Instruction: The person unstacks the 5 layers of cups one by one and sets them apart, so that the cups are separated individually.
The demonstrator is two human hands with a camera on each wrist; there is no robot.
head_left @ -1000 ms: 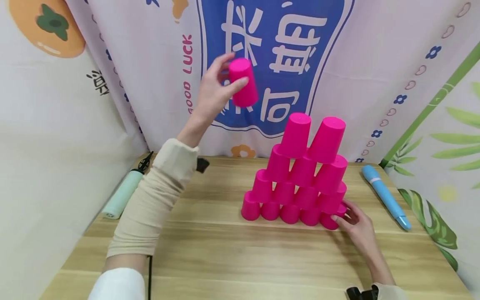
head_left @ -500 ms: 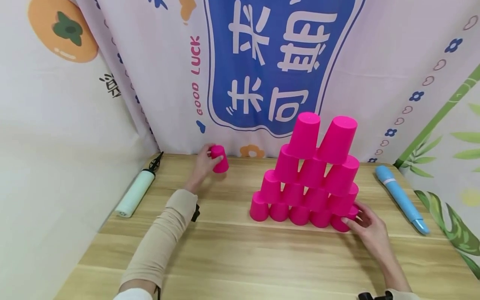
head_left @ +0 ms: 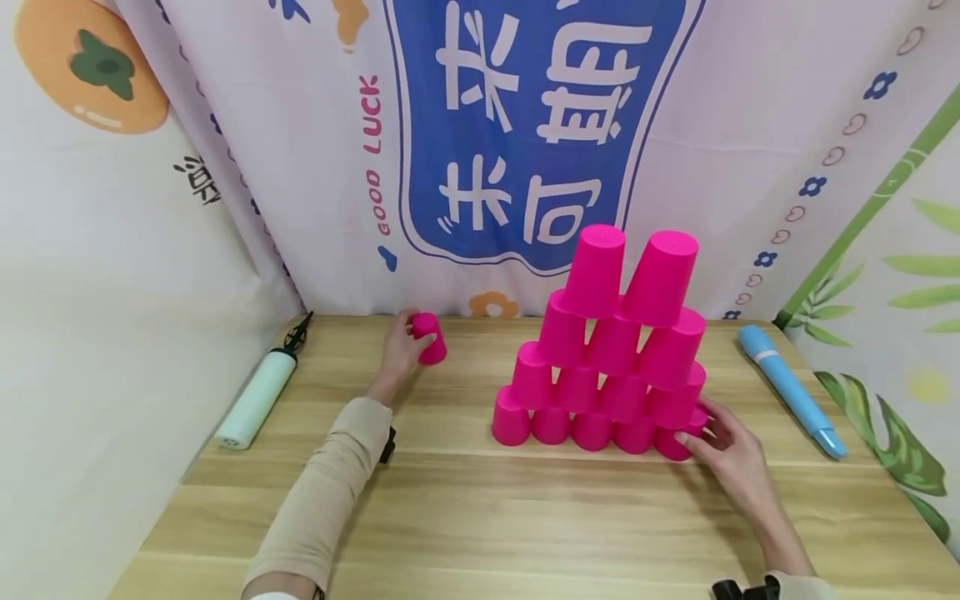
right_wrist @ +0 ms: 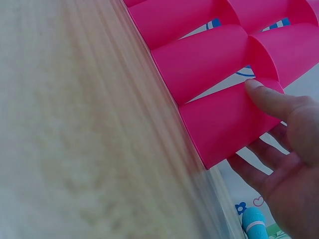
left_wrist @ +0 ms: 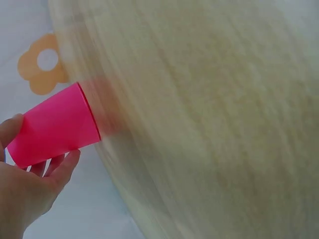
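A pyramid of upside-down pink cups (head_left: pixel 607 350) stands on the wooden table (head_left: pixel 465 500), two cups forming its top row. My left hand (head_left: pixel 401 350) grips a single pink cup (head_left: pixel 430 337) (left_wrist: pixel 52 127) standing mouth-down on the table near the back, left of the pyramid. My right hand (head_left: pixel 723 446) (right_wrist: pixel 286 149) holds the bottom-right cup (head_left: pixel 675 442) (right_wrist: pixel 229 119) of the pyramid, thumb on its side and fingers behind it.
A pale green hand pump (head_left: pixel 258 392) lies at the table's left edge. A blue pump (head_left: pixel 791 390) lies at the right. Printed cloth backdrops (head_left: pixel 525 125) close in the back and both sides.
My left hand carried the single cup down from high in the air to the table at the back left. The right hand stayed on the pyramid's bottom-right cup.
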